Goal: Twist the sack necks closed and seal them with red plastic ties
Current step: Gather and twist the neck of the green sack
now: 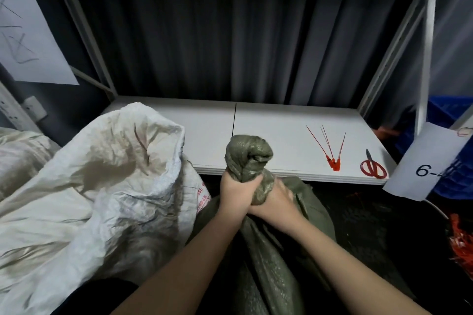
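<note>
A worker wrings shut the neck (247, 158) of a green woven sack (276, 250) that stands against the front edge of a white shelf (281, 125), the gathered mouth bunched into a knob above two stacked fists. The left hand (234, 190) is wrapped tight around the neck just under that knob; the right hand (275, 198) is closed on the fabric directly below and touching it, a grip that appears meant to keep the twist from unwinding while the cloth is compressed to a width a tie can go around. No tie is on the neck yet, so the sealing step seems not to have begun.

A small bunch of red plastic ties (330, 151) lies on the shelf to the right of the sack, tails fanned away from the worker and heads near the front edge, probably so that one hand can let go and take one while the other holds the twist. Red-handled scissors (372, 167) lie farther right, near the shelf's corner, likely for trimming tails.

To the left, a white sack (107, 169) slumps open-mouthed against the shelf, apparently awaiting the same treatment. A paper label (432, 161) marked "6-" hangs at the right, and a tangle of red strips (460, 240) shows at the frame's right edge.
</note>
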`<state>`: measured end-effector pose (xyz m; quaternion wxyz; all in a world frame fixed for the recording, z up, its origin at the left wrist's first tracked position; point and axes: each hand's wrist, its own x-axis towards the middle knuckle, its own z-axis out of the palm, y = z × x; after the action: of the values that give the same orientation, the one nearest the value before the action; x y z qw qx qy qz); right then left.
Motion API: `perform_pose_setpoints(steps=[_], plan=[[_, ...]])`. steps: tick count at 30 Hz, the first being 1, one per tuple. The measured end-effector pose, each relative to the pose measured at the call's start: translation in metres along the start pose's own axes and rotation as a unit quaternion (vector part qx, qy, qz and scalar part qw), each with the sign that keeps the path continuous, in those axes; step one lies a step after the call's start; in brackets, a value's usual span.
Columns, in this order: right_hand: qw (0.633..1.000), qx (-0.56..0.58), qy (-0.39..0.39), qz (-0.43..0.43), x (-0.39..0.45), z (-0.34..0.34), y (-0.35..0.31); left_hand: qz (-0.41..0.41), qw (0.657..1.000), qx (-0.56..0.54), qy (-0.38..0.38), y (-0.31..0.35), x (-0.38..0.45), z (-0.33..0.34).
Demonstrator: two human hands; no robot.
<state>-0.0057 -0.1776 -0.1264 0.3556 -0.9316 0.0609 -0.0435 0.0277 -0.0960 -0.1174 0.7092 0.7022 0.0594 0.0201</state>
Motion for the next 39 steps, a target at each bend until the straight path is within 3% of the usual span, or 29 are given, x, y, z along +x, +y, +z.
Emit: perform_pose_setpoints(steps=[3, 5, 8, 11, 15, 18, 20, 24, 26, 28, 32, 35, 39], plan=[[0.991, 0.096, 0.069, 0.068, -0.020, 0.007, 0.001, -0.020, 1.000, -0.015, 0.002, -0.006, -0.003, 0.000], [0.987, 0.089, 0.126, 0.036, -0.033, 0.009, -0.002, -0.020, 0.999, -0.028, -0.005, -0.007, -0.005, 0.000], [0.996, -0.005, 0.088, -0.030, -0.038, 0.010, 0.001, -0.017, 0.999, -0.047, -0.022, -0.006, -0.008, 0.000], [0.998, -0.035, 0.048, -0.009, -0.035, 0.014, 0.001, -0.028, 0.995, -0.076, -0.061, -0.007, -0.011, -0.003], [0.983, -0.135, 0.117, -0.036, -0.029, 0.019, 0.004, 0.004, 0.987, -0.058, -0.147, -0.005, -0.004, -0.006], [0.977, -0.195, 0.057, -0.072, -0.020, 0.009, 0.004, 0.022, 0.985, -0.017, -0.172, -0.007, 0.002, -0.004], [0.984, -0.163, -0.048, -0.060, -0.015, -0.003, 0.011, -0.008, 0.994, -0.008, -0.112, -0.012, 0.006, 0.001], [0.982, 0.049, -0.181, -0.032, 0.000, -0.049, 0.024, -0.038, 0.996, 0.064, -0.040, -0.015, 0.016, 0.022], [0.976, 0.142, -0.166, 0.023, 0.013, -0.077, 0.040, -0.055, 0.991, 0.115, -0.032, -0.016, 0.023, 0.033], [0.981, 0.157, -0.068, 0.089, 0.034, -0.099, 0.072, -0.077, 0.983, 0.163, -0.032, -0.019, 0.028, 0.044], [0.981, 0.024, 0.034, 0.192, 0.073, -0.105, 0.149, -0.109, 0.971, 0.213, -0.018, -0.035, 0.040, 0.061], [0.968, -0.122, 0.030, 0.218, 0.093, -0.100, 0.196, -0.103, 0.965, 0.239, -0.013, -0.048, 0.053, 0.076], [0.953, -0.201, 0.028, 0.225, 0.119, -0.089, 0.247, -0.102, 0.960, 0.258, -0.030, -0.060, 0.069, 0.095]])
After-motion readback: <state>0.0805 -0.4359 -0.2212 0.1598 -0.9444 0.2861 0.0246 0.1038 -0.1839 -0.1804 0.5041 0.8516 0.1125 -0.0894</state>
